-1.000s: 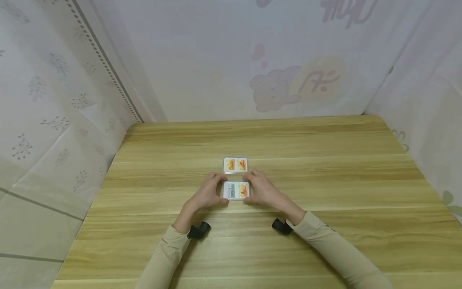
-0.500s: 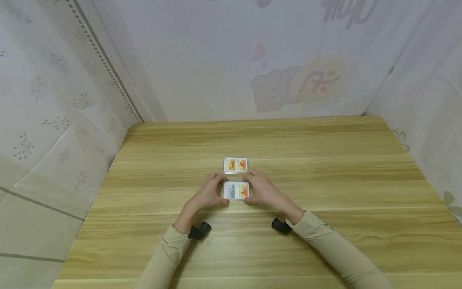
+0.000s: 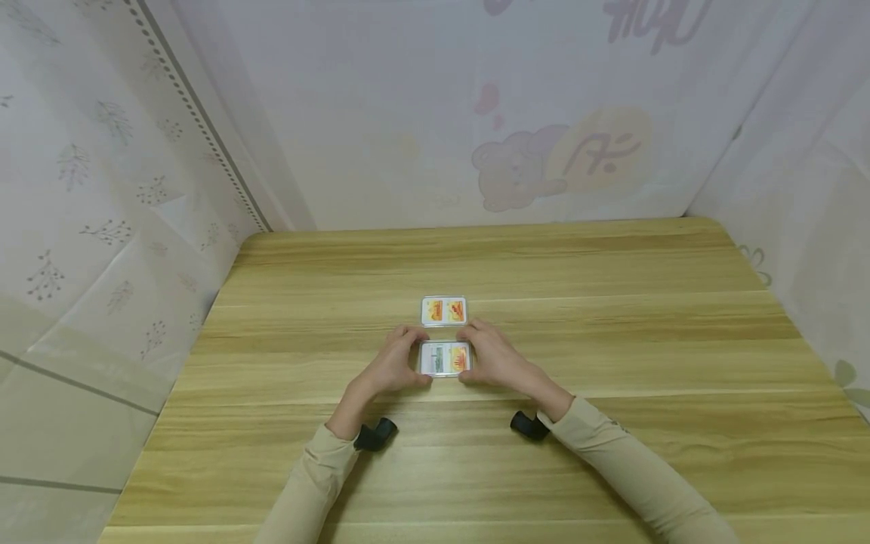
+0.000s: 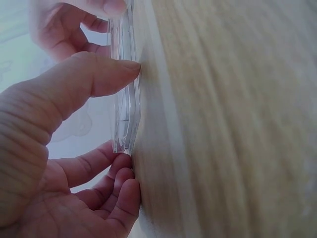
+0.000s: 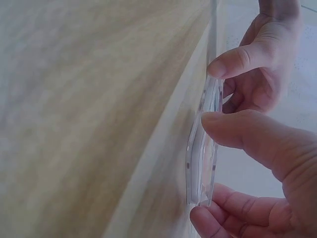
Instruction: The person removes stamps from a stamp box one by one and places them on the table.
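Note:
A flat, clear plastic case (image 3: pixel 445 359) with a greenish picture and an orange picture under its cover lies near the middle of the table. My left hand (image 3: pixel 393 364) holds its left end, thumb on the near edge and fingers around the far corner. At the other end my right hand (image 3: pixel 499 363) grips it the same way. Both wrist views show the case (image 4: pixel 126 114) edge-on, its layered clear sides between thumb and fingers. Just beyond lies a second clear case (image 3: pixel 444 310) with two orange pictures, touched by neither hand.
The wood-grain table (image 3: pixel 612 302) runs back to a pale printed curtain (image 3: pixel 381 113). Another patterned curtain (image 3: pixel 102 189) hangs along the left. Dark wrist devices (image 3: pixel 376 434) sit beneath the beige sleeves (image 3: pixel 625 461).

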The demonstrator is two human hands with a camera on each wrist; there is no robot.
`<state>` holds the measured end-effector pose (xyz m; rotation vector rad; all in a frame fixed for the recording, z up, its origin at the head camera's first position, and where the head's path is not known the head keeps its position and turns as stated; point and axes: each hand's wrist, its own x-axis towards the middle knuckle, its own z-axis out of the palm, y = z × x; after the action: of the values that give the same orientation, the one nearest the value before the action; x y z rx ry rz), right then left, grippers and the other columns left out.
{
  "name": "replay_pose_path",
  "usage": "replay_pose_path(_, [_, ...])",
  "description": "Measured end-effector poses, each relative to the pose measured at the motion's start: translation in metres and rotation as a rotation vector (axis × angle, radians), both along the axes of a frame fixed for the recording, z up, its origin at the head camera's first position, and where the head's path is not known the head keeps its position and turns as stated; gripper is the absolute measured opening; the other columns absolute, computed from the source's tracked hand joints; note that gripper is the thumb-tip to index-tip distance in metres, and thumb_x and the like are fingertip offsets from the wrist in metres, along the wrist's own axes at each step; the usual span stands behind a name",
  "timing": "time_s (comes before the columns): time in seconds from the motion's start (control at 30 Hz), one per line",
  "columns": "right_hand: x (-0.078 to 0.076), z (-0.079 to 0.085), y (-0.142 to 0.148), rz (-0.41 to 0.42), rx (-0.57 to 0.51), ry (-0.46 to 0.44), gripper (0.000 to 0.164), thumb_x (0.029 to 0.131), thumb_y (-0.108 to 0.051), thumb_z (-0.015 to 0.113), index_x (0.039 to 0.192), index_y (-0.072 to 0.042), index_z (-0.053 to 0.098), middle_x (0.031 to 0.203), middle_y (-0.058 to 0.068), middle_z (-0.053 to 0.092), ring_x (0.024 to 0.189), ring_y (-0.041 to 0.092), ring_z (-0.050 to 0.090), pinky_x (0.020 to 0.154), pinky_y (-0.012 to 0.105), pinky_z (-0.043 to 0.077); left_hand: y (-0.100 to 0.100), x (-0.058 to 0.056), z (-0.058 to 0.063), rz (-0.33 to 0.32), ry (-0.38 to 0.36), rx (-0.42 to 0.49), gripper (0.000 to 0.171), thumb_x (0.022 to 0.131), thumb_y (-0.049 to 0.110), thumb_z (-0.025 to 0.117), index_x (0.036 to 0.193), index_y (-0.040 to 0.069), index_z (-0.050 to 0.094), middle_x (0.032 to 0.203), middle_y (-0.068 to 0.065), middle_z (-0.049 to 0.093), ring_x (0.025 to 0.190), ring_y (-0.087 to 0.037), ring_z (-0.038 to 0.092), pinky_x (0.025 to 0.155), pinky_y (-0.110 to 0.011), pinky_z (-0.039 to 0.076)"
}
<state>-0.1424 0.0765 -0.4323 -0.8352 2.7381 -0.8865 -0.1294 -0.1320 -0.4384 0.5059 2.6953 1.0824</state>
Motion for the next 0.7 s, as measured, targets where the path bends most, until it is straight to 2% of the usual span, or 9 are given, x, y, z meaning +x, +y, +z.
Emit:
replay_pose_path(0.43, [0.0002,0.0017,0.0006,-0.002,-0.018,-0.021,0.057,0.059,-0.009,0.085,0.108,0.004,0.060,0.105,0.009,0.055,0.094,0.021,0.050,0.083,0.033,0.045,0.0009,0.0002,0.0007,0.008,-0.016,-0.002,0.062,0.062,0.003,0.083,0.116,-0.004,0.054,0.112,-0.014,0.048,0.110,-0.030,0.041,0.097,-0.045,0.037])
replay_pose_path(0.7, [0.0012,0.0086,0.0034,-0.011,-0.011,-0.038,0.063,0.061,-0.009,0.086,0.114,0.007,0.058,0.109,0.013,0.055,0.100,0.025,0.051,0.088,0.036,0.046,0.0002,0.0004,0.0009,0.001,-0.003,0.007,0.061,0.061,0.002,0.083,0.115,-0.005,0.054,0.110,-0.014,0.048,0.109,-0.030,0.042,0.096,-0.045,0.037])
